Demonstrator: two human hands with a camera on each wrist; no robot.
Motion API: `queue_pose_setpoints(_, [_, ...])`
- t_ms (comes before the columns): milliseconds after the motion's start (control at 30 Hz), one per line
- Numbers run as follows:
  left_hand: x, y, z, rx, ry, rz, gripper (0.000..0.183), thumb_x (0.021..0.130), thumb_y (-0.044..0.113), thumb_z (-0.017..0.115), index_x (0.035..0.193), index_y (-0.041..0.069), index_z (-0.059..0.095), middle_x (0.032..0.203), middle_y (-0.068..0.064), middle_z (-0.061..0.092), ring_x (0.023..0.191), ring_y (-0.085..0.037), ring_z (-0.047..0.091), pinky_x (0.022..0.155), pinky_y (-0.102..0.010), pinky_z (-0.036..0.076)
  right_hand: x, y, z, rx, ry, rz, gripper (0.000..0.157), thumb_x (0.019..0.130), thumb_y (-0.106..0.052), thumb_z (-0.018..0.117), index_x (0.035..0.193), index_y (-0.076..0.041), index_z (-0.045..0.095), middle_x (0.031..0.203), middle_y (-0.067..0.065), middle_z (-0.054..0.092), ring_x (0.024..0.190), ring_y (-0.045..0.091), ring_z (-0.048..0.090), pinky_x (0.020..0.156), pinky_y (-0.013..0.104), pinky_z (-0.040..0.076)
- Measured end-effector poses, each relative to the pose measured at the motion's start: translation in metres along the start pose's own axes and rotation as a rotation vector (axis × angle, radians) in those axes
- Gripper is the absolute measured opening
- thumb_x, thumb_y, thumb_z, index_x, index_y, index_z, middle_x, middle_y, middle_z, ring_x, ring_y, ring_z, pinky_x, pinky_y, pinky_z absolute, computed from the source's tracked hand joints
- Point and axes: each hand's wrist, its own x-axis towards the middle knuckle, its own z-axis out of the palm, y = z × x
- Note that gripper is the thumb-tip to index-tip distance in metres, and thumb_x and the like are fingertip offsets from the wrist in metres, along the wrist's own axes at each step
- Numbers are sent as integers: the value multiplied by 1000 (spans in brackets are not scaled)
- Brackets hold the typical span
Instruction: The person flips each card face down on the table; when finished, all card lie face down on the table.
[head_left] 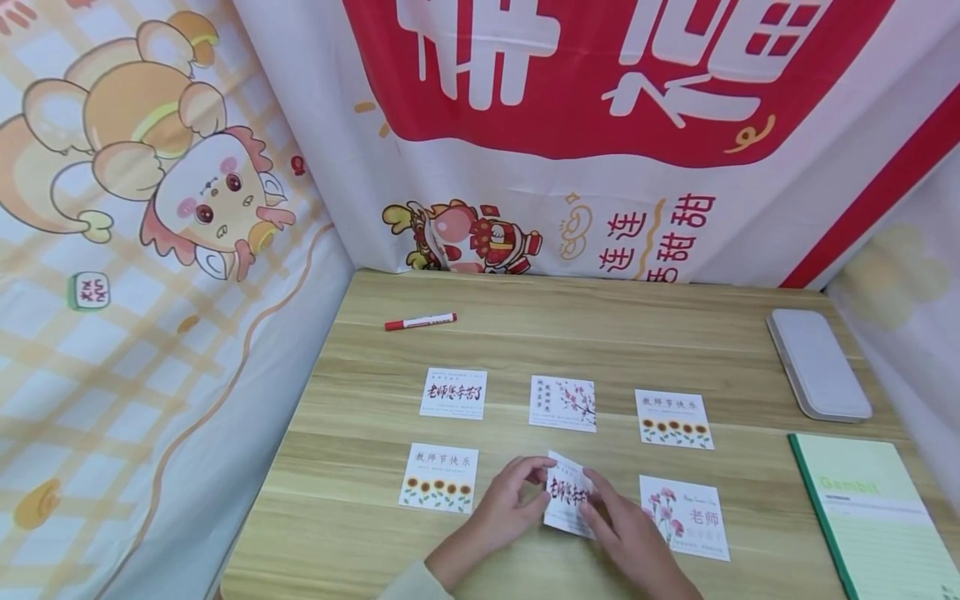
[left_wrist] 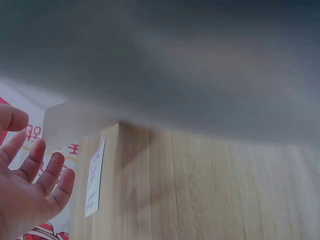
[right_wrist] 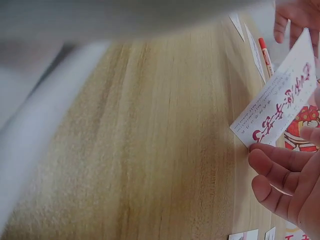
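Observation:
Both hands are at a small white square card (head_left: 567, 497) with dark red Chinese lettering, tilted up off the table at the front middle. My right hand (head_left: 628, 527) pinches its right edge, with the other fingers behind it. At the card's left edge, the thumb and index finger of my left hand (head_left: 513, 498) hold the side and upper corner. In the right wrist view the card (right_wrist: 282, 97) stands slanted above the fingers (right_wrist: 280, 175). The left wrist view catches the left hand (left_wrist: 32, 185) with its other fingers loosely bent; its contact with the card is unclear there.
Around lie a sunflower card (head_left: 438, 477), a lettered card (head_left: 453, 393), a blossom card (head_left: 562, 403), another sunflower card (head_left: 675, 419) and a pink-flower card (head_left: 686, 518). A red-white marker (head_left: 421, 322) lies behind. At right are a grey case (head_left: 819, 364) and a green notebook (head_left: 873, 517).

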Motion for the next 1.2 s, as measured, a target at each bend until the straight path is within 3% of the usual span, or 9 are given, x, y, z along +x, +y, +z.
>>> queue_pose_setpoints(133, [2, 4, 3, -39, 11, 27, 41, 85, 7, 58, 124, 17, 52, 106, 1, 56, 98, -12, 53, 82, -33, 49, 0, -3, 0, 75, 14, -24, 52, 92, -37, 53, 140, -20, 40, 102, 4, 67, 92, 23, 63, 81, 47, 49])
queue_pose_setpoints(267, [3, 7, 6, -99, 11, 54, 44, 86, 3, 55, 128, 15, 48, 109, -2, 55, 101, -13, 53, 84, -28, 48, 0, -7, -1, 126, 17, -16, 52, 93, -31, 53, 141, -19, 37, 102, 3, 67, 88, 17, 64, 78, 42, 51])
queue_pose_setpoints(500, [5, 13, 8, -165, -26, 60, 46, 88, 1, 50, 132, 13, 44, 111, -9, 56, 100, -14, 55, 86, -26, 47, 3, -19, -7, 273, 6, 16, 53, 94, -30, 52, 143, -20, 33, 97, -2, 68, 75, 9, 61, 67, 28, 50])
queue_pose_setpoints(800, [5, 17, 11, -136, -68, 39, 48, 90, 2, 50, 135, 13, 40, 113, -2, 54, 97, -13, 58, 85, -23, 47, 4, -28, -13, 345, 24, -10, 56, 92, -23, 57, 142, -23, 34, 92, -4, 68, 69, 13, 60, 59, 23, 48])
queue_pose_setpoints(1000, [3, 14, 12, -124, -159, -21, 58, 90, 10, 54, 143, 14, 30, 120, -9, 52, 91, -6, 56, 78, -19, 48, 6, -34, -17, 372, 13, -1, 59, 89, -22, 60, 142, -17, 35, 90, -5, 68, 64, 7, 55, 57, 22, 47])
queue_pose_setpoints(1200, [4, 11, 13, -104, -191, -8, 59, 89, 9, 57, 142, 9, 32, 121, -10, 51, 91, -4, 55, 78, -18, 48, 6, -37, -19, 406, 24, -1, 62, 86, -19, 65, 141, -17, 36, 87, -6, 68, 61, 8, 54, 55, 22, 47])
